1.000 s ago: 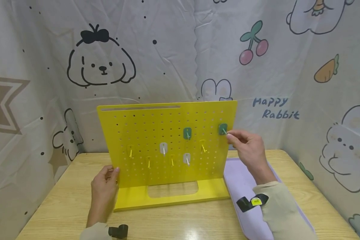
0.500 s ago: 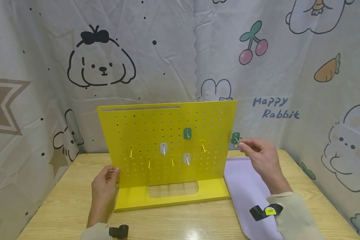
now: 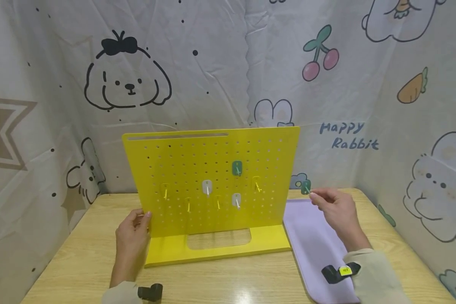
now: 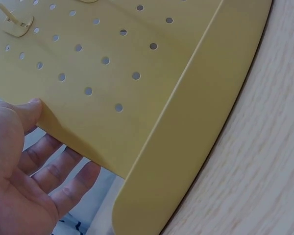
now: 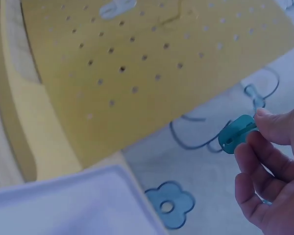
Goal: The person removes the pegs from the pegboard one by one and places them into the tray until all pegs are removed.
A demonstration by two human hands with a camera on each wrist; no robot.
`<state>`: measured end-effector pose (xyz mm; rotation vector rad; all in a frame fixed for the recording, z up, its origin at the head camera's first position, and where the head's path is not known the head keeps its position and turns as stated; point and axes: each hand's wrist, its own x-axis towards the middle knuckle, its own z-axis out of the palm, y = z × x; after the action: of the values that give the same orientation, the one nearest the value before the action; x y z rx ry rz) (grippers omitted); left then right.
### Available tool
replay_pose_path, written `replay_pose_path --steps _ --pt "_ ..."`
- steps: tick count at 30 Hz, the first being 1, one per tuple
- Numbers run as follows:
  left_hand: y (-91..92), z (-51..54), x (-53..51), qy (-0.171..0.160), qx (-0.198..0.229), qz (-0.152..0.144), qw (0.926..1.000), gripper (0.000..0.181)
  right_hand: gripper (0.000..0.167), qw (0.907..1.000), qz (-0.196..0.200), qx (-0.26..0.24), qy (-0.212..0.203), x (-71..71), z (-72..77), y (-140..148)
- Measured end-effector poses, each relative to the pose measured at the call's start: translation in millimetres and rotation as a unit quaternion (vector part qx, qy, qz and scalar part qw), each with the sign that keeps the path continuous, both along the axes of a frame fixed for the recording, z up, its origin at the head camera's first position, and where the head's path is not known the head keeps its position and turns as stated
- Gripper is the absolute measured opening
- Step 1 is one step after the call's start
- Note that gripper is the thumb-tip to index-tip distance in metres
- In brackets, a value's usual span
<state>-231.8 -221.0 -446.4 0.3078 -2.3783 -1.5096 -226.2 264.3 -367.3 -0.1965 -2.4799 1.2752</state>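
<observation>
Right of the board, R hand is pinching a green hook by its peg; L hand, well apart, is gripping the board's left edge. Only fingertips are holding the hook, so a weak pinch is risking a drop; hard L hand tug, poss. board tip. Under the board, wood-grain table is showing, w/ lilac tray sitting right of the board, cartoon cloth hanging behind.
</observation>
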Motion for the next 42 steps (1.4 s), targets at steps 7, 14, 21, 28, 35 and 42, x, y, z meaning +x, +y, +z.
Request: replay_pose_path --steps 7,14,21,28,35,42 --pt "0.8 -2.8 0.8 -0.010 0.017 0.004 0.9998 0.044 0.031 0.9984 0.016 0.007 -0.054 -12.6 -21.7 10.3" --pt "0.2 -1.2 0.5 -0.016 0.029 0.001 0.9995 0.047 0.029 0.9928 0.046 0.058 -0.094 -27.8 -36.5 18.8" --pt "-1.6 -0.5 0.7 -0.023 0.023 -0.002 0.9995 0.048 0.026 0.9813 0.081 0.123 -0.123 -45.7 -48.9 26.1" --pt "-2.9 -0.1 -0.2 -0.020 0.014 -0.009 0.9997 0.050 0.022 0.9765 0.094 0.149 -0.124 -55.0 -57.5 25.5" --pt "-3.2 -0.7 -1.7 -0.015 0.008 -0.002 0.9999 0.046 0.016 0.9719 0.105 0.179 -0.112 -60.1 -64.3 24.1" --pt "-3.3 -1.8 -3.7 -0.007 -0.001 -0.004 1.0000 0.043 0.018 0.9680 0.109 0.202 -0.103 -64.6 -68.9 27.0"
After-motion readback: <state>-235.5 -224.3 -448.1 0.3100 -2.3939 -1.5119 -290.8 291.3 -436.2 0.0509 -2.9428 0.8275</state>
